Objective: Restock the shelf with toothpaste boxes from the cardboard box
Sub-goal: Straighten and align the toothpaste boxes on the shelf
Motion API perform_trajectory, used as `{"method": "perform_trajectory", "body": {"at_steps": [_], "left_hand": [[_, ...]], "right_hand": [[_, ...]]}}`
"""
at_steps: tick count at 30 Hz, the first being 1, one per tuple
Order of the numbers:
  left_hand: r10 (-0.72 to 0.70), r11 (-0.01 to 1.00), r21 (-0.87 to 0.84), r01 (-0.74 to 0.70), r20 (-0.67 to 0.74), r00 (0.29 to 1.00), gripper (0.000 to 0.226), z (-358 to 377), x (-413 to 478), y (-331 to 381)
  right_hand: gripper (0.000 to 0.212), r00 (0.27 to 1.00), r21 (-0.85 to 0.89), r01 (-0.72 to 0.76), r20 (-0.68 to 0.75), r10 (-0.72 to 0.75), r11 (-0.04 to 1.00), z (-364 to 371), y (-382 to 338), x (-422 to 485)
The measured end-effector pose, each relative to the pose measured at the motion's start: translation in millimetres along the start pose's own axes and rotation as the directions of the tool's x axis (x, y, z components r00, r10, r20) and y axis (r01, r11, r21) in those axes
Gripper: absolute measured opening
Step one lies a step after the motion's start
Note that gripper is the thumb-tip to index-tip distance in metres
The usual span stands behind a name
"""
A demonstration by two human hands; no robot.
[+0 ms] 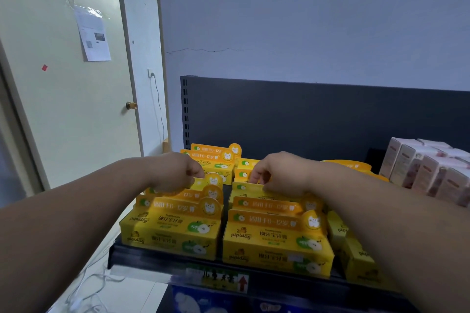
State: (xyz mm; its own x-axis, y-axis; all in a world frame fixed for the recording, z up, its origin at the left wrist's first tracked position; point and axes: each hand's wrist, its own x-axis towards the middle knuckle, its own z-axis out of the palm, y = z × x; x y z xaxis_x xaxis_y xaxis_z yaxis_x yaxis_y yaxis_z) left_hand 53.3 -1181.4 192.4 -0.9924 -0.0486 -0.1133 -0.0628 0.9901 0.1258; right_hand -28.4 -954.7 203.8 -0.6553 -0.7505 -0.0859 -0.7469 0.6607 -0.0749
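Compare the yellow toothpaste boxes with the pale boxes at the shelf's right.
Colour: the yellow toothpaste boxes are bright yellow with orange headers; the pale boxes are whitish-pink. Pose: yellow ones lie lengthwise; pale ones stand upright. The left hand and right hand grip yellow ones; pale ones are untouched. Both sit on the shelf.

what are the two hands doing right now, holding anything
left hand: closed, gripping the left-row box by its top flap
right hand: closed, gripping the right-row box by its top flap
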Motion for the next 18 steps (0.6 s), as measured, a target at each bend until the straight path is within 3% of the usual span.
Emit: {"method": "perform_trajectory", "body": {"at_steps": [4, 8, 11, 18], "left_hand": [[0.01, 0.999, -0.045, -0.01, 0.007, 1.0, 0.02, -5, 2, -1], [0.0, 0.989, -0.145, -0.025, -0.166, 0.986, 0.029, -13, 14, -1], [-0.042, 0.992, -0.123, 0.01, -0.26, 0.965, 0.032, -13, 33, 1], [-0.081, 0.996, 0.012, 0.085, -0.192, 0.978, 0.048, -2, 77, 1]], "right_hand": [[0.025, 0.999, 0.016, -0.007, 0.038, 0.007, 1.0, -9, 4, -1], [0.025, 0.982, 0.124, -0.026, -0.18, 0.048, 0.992, -10, 11, 10], [0.029, 0.976, 0.111, -0.016, -0.216, 0.04, 0.994, -7, 10, 24], [0.045, 0.987, 0.041, -0.034, -0.155, 0.039, 0.999, -11, 16, 61]]}}
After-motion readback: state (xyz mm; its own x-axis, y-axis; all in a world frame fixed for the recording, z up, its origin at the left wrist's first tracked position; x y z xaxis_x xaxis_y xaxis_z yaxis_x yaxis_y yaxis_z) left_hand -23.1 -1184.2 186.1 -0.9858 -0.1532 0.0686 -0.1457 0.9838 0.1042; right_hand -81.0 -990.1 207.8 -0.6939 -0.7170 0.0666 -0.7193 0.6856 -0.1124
